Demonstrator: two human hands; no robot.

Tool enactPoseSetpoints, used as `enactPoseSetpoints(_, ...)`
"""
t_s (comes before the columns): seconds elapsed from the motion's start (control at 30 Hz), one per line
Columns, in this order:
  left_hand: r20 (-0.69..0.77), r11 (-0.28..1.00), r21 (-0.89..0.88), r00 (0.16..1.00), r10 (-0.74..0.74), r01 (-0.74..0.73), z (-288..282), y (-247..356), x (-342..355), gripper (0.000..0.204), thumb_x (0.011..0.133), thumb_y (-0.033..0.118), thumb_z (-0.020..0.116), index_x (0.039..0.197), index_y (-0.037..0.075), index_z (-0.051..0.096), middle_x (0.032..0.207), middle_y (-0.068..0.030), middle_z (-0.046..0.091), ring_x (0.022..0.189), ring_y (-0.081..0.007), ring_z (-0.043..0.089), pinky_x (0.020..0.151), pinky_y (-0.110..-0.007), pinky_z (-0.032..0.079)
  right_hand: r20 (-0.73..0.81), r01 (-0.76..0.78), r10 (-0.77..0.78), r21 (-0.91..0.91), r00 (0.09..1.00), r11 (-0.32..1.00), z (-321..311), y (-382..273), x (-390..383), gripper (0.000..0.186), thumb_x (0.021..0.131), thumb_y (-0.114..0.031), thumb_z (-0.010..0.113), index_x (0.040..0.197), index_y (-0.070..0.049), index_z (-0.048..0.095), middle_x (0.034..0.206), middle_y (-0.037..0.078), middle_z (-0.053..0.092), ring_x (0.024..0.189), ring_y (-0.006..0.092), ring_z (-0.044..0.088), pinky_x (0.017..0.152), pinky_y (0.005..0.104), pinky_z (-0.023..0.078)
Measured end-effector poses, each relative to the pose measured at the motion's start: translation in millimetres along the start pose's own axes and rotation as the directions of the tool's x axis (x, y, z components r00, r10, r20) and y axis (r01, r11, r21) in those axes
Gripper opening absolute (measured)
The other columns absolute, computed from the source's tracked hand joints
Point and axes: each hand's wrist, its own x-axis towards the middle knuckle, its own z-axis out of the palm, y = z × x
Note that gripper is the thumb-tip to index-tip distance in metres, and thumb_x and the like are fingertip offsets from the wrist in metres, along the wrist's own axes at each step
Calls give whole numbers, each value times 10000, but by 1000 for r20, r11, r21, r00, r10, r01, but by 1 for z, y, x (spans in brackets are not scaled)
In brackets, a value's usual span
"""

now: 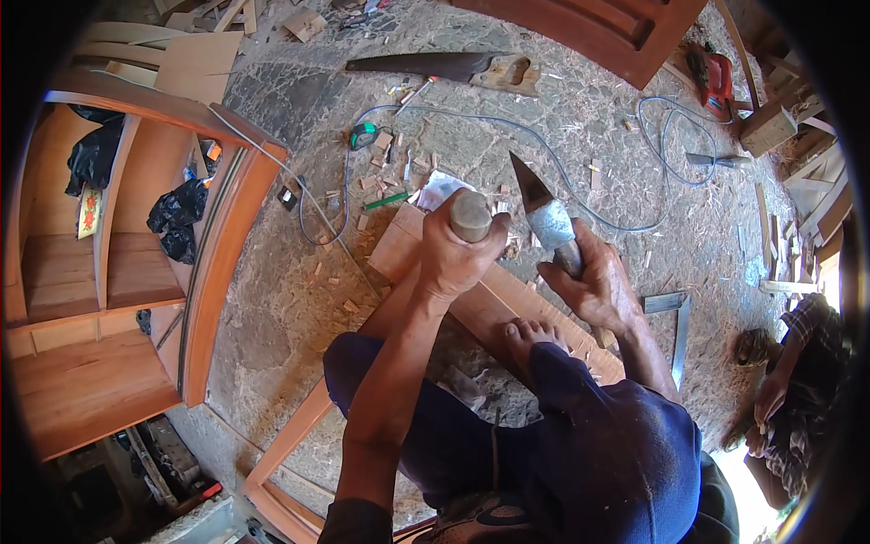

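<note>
Wooden cabinet (136, 263) stands at far left, black bags (177, 218) on its shelves. Left hand (458, 249) is closed around an upright wooden handle (471, 216) above the board (489, 304). Right hand (598, 290) grips a hatchet (544, 213), blade pointing up. A bare foot (530, 340) rests on the board. A handsaw (453, 68) lies beyond, and a steel square (675, 322) lies at right.
</note>
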Motion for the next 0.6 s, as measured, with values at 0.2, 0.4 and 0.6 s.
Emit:
enactPoseSetpoints(0.2,-6,999,43,999,-34,34,2,-5,0,193,810,71,795,824,45,604,705,-41,644,679,-107,620,607,-329,511,-5,-75,75,32,997,997,2,8,4,375,868,-193,756,1196,-85,609,797,69,649,723,147,577,688,362,493)
enactPoseSetpoints(0.4,-33,971,197,989,142,-132,18,-9,9,223,789,117,808,892,29,631,770,-116,700,696,-242,713,636,-376,553,29,-17,19,-72,999,997,-10,-6,10,383,873,-188,747,1204,-73,593,787,122,666,724,236,645,669,398,510)
enactPoseSetpoints(0.6,-39,977,210,998,45,-36,16,-22,10,266,790,149,816,954,22,649,790,-120,709,701,-273,722,657,-374,567,-242,318,-321,-52,916,947,-35,-43,25,337,905,-91,688,1203,-63,535,781,162,672,678,273,706,617,401,547)
